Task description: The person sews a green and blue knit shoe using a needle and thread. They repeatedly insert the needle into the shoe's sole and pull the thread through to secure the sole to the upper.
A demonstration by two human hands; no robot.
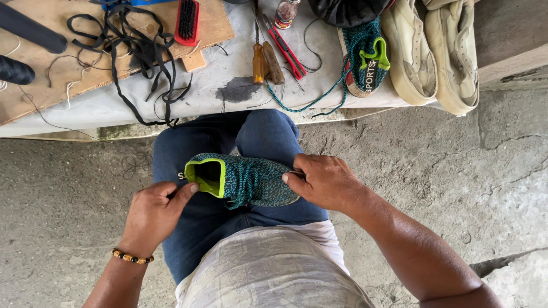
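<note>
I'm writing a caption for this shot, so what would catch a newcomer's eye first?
First, the teal knitted sneaker with a neon-green lining, lying on the person's lap, held at the heel by the left hand and at the toe by the right hand. Next, its matching sneaker on the white-covered bench above, beside two cream shoes. To the left there lies a tangle of black laces on a wooden board.

Soft, even daylight, bright and without glare; only faint shadows lie beneath the fingers [184, 191]. Focus is sharp throughout, with slight wide-angle stretching at the edges.
</note>
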